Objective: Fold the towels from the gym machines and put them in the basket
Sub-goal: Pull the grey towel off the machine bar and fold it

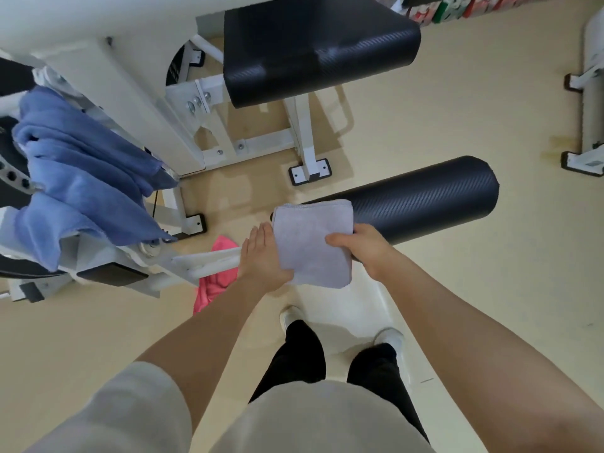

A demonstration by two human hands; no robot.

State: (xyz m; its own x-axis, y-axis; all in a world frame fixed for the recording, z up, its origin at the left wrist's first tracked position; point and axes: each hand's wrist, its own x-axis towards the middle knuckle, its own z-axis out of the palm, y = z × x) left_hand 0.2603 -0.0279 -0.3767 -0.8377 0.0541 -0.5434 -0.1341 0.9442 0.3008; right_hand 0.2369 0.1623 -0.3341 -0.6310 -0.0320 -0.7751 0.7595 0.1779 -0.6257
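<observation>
**Folded grey towel held between two hands over the roller pad**

A person stands on a pale floor (457, 132) and looks down at both hands. A grey towel (312, 243), folded into a thick rectangle, lies between them at waist height, its far edge over the near end of a black roller pad (421, 194).

The right hand (362, 248) grips the towel's right edge: the thumb lies on the top face, pointing left, and the fingers curl underneath out of sight, so the cloth is pinched between thumb and fingers. Most of the towel extends left and away from this grip.

The left hand (261, 256) is flat, fingers straight and pressed together, pointing away from the body. It lies along the towel's left edge, with the heel of the hand touching the near left corner. Whether its thumb is tucked under the cloth cannot be told.

Left of the hands, a white machine arm (209, 261) passes just beneath the left wrist. A pink towel (214, 282) lies on the floor below it, partly hidden by the left forearm. Further left, a blue towel (85, 171) hangs bunched over the white machine frame (137, 93). A black seat pad (313, 50) sits beyond the roller. No basket shows.
</observation>
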